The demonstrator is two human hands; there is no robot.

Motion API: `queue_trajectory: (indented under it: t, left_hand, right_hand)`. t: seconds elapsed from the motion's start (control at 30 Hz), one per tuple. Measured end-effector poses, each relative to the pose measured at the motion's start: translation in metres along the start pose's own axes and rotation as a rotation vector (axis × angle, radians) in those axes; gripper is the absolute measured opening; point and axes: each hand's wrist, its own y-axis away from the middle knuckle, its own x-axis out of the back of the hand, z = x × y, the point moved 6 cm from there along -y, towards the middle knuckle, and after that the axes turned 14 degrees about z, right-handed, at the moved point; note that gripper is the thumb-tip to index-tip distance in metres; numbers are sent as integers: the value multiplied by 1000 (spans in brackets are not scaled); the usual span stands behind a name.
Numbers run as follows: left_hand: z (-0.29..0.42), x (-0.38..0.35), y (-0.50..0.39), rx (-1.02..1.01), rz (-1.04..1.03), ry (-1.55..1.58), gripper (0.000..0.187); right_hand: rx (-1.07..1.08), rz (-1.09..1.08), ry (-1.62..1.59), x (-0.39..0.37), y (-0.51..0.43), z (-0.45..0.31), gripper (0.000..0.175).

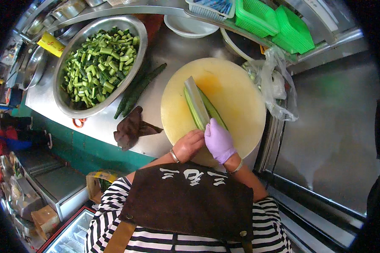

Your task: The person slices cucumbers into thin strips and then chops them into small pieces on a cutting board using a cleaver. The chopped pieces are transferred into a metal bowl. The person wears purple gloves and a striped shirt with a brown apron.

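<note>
A cucumber (pixel 192 109) lies lengthwise on a round yellowed cutting board (pixel 243 104), opened along its length into two long pieces. A knife's wide flat blade (pixel 197 99) lies along the cut, its tip pointing away from me. My right hand (pixel 219 139), in a purple glove, is closed at the near end of the blade and hides the handle. My bare left hand (pixel 190 145) has its fingers curled at the cucumber's near end, close beside the glove. Left of the board are whole dark green cucumbers (pixel 142 88) and a crumpled brown cloth (pixel 129 131).
A large steel basin (pixel 142 38) of chopped cucumber stands on the steel table at left. Behind the board are a white bowl (pixel 191 27) and a dark container; a plastic bag (pixel 278 85) touches the board's right side. Green baskets (pixel 256 17) sit on the shelf above.
</note>
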Motion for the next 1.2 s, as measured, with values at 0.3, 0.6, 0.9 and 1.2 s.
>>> queue_trajectory:
  t: [0.3,0.6,0.9,1.2]
  left_hand:
    - [0,-6,7,21,-28,10,33]
    - [8,-5,-33,26,21,-253,46]
    - [-5,-42,-44,50,0,-254,45]
    - [-6,-36,-44,70,56,-222,40]
  right_hand:
    - [58,-33,-38,-28,-91,-33,26]
    - [181,236,-41,102,-40,20,19]
    - [130,123,168,92,81,76,13]
    - [141,99,137,84,91,86,11]
